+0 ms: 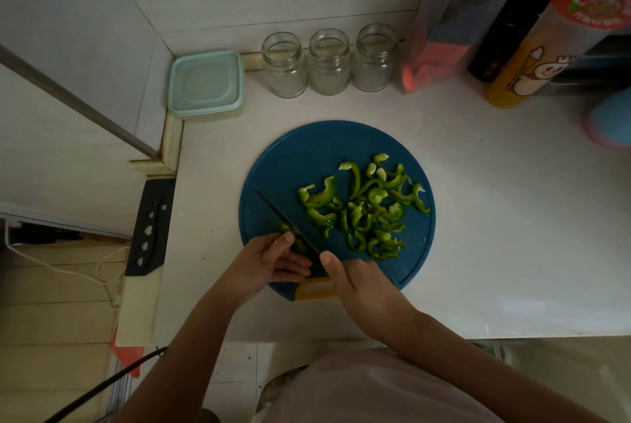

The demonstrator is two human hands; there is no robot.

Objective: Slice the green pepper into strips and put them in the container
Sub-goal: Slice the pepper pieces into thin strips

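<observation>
Hands work at near edge of round blue plastic cutting board, just past the person's pale shirt. Left hand curls round the last small uncut piece of green pepper and pins it to the board. Right hand is clamped on the handle of a dark-bladed kitchen knife, handle hidden in the fist, one fingertip up by the blade's base. Blade runs diagonally from the right hand toward far left, over the pepper piece and right against the left fingers. Hands are close together, blade between them. Board's yellow handle tab pokes out at the near edge between the wrists.

Further in, a heap of cut green pepper strips covers the right half of the board, loose, curled, overlapping. Far left part of the board is bare.

Far side of the white counter: three clear glass jars in a row, no lids, look empty. Left of them, in the corner, sits a pale teal square plastic container, lid looks on, well apart from the board. Contents cannot be told.

Step judged: slicing, tail end, only that small bit left to cut. Transfer not begun. Next calls for a few short cuts through the piece with left fingertips tucked back, since the piece is small and the fingers sit right at the blade. Then knife down, lid off, strips gathered and carried far-left to the container.
</observation>
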